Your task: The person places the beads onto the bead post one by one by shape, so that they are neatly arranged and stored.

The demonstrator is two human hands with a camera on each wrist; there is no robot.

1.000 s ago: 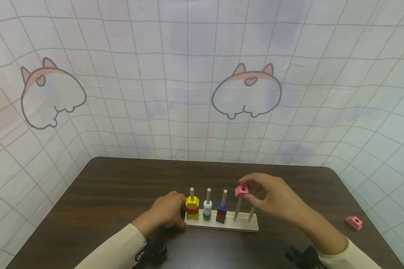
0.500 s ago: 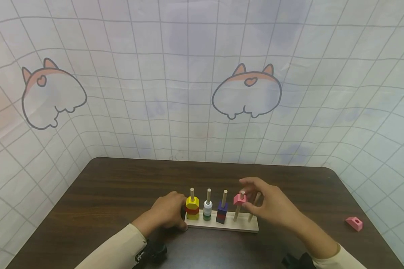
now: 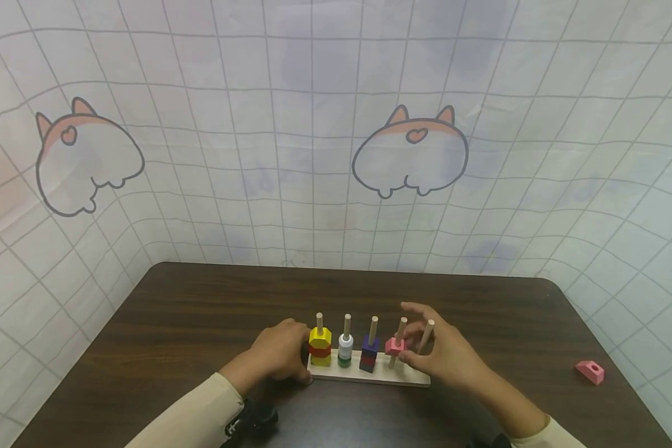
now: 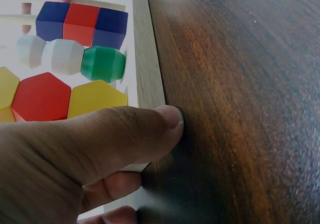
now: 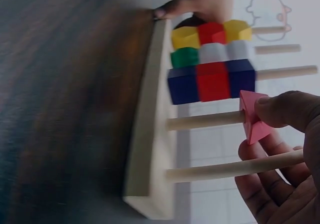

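A wooden pegboard [image 3: 404, 374] stands on the table in the head view. My left hand [image 3: 277, 350] grips its left end; in the left wrist view the thumb [image 4: 145, 131] lies over the front edge. My right hand [image 3: 450, 358] pinches a pink block [image 3: 393, 347] threaded partway down the fourth peg. In the right wrist view that block [image 5: 250, 106] has angled sides and sits above the base. The fifth peg [image 5: 230, 169] is bare and passes close to my right fingers. My right fingertips behind the block are partly hidden.
Three pegs carry stacks: yellow and red hexagonal blocks [image 3: 320, 345], white and green rounded beads [image 3: 345, 350], and dark blue and red square blocks [image 3: 369, 353]. Another pink block [image 3: 592, 371] lies by the table's right edge. A patterned cloth [image 3: 291, 186] hangs behind.
My right hand has lowered the pink block from the top of the fourth peg to partway down it. The left hand stays at the pegboard's end.
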